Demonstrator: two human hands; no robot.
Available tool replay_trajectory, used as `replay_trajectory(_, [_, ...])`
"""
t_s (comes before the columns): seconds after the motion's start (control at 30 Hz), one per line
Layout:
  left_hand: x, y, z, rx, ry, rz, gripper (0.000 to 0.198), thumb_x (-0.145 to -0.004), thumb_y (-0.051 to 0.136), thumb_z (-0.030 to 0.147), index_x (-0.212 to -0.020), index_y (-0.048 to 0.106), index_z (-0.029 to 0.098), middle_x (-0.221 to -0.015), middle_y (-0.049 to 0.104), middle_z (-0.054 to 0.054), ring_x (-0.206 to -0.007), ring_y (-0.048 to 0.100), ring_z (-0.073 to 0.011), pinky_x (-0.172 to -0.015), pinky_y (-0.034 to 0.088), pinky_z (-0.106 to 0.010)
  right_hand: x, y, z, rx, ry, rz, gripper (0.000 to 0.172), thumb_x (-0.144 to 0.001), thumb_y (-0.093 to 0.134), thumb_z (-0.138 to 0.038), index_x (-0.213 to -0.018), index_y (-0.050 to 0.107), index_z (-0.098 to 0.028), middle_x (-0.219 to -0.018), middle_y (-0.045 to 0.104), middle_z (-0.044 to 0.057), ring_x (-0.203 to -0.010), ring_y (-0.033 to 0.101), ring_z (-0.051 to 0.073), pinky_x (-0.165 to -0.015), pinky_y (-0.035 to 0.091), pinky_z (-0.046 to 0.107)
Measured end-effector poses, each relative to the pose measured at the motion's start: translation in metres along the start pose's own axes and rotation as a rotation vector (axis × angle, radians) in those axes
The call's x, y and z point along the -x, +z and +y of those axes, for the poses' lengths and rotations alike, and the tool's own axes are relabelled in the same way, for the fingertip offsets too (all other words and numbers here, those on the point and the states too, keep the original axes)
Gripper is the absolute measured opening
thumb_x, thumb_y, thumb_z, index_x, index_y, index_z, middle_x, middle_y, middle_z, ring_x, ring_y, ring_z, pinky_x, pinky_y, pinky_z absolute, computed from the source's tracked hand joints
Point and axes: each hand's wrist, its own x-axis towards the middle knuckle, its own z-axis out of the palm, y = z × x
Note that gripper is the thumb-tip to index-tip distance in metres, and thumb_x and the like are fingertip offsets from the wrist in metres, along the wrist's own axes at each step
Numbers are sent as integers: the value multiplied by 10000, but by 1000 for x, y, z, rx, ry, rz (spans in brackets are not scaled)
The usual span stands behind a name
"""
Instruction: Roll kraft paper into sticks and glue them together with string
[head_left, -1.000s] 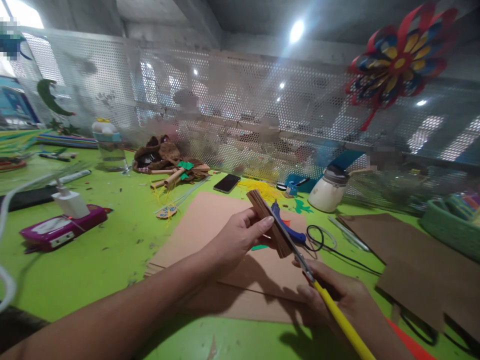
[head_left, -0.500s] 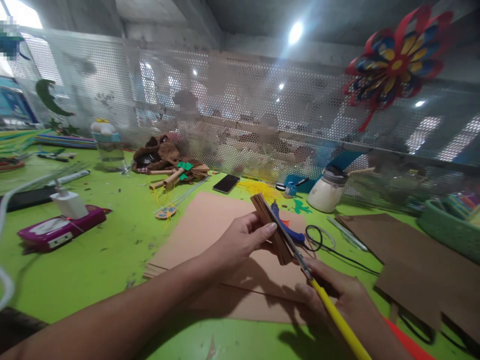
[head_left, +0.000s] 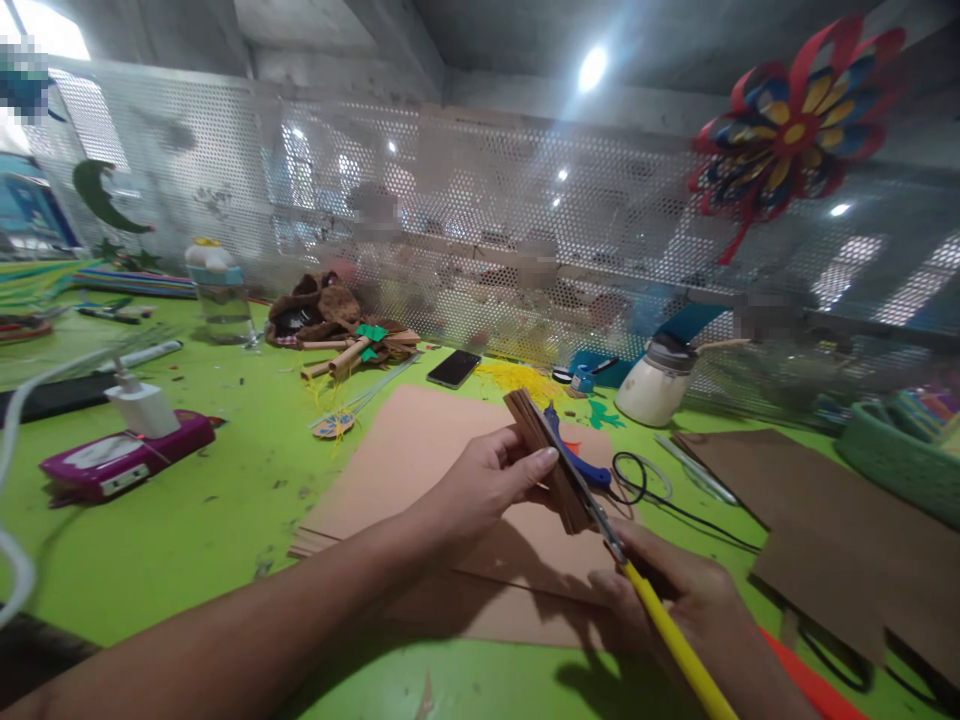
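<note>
My left hand (head_left: 501, 472) pinches a small stack of brown paper strips (head_left: 541, 440), thumb on top and fingers beneath. Yellow-handled scissors (head_left: 660, 630) are gripped in my right hand (head_left: 682, 590). Their metal blades lie along the right edge of the strips; whether they bite into the paper I cannot tell. Under both hands, sheets of light brown paper (head_left: 420, 440) lie stacked on the green table. Just behind the strips rests a blue glue gun (head_left: 589, 468), partly hidden, with a black cord running right.
Dark brown cardboard (head_left: 817, 530) and a green basket (head_left: 900, 460) are at the right. A white jar (head_left: 654, 385), a phone (head_left: 454, 368) and yellow shreds (head_left: 525, 380) lie toward the mesh partition. A purple power strip (head_left: 127, 462) with a white plug stands left.
Almost nothing differs. The view has shifted very slightly, and both hands keep the strips and scissors in nearly the same position.
</note>
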Motion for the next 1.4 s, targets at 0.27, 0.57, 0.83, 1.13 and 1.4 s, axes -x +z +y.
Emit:
replay_trajectory(0.27, [0,1,0,42,2,-14,256,-826,622,314,-973,586,107,-918,668,-122,-780,644,-186,-763,513,-363,-2,-1,-3,9,-3,-5,305,-798,542,-391,-924,697,-160,-611,650,20,-476,564,142,-477,475,205])
replay_trajectory(0.57, [2,5,-2,76,0,-17,191,-835,616,253,-956,601,107,-893,675,-104,-767,649,-166,-729,530,-319,2,5,7,-25,21,-16,339,-795,556,-393,-1004,680,-156,-813,722,80,-719,679,208,-633,535,231])
replay_trajectory(0.83, [2,5,-5,92,2,-2,215,-824,631,281,-942,604,103,-892,673,-107,-770,653,-182,-740,534,-349,0,2,1,-15,23,-65,314,-814,536,-368,-992,682,-154,-715,683,38,-554,595,149,-519,478,199])
replay_trajectory(1.13, [2,5,-4,103,-20,-3,248,-822,632,264,-1004,588,100,-892,670,-106,-765,649,-176,-737,538,-347,2,5,2,-7,22,-41,323,-823,518,-399,-988,682,-175,-651,651,11,-509,557,139,-490,455,194])
replay_trajectory(1.4, [2,5,-10,87,-6,-6,262,-826,627,267,-1024,573,104,-917,666,-117,-793,654,-197,-727,533,-352,-4,1,-3,2,50,-104,341,-830,514,-443,-942,682,-168,-608,599,20,-535,552,157,-494,457,210])
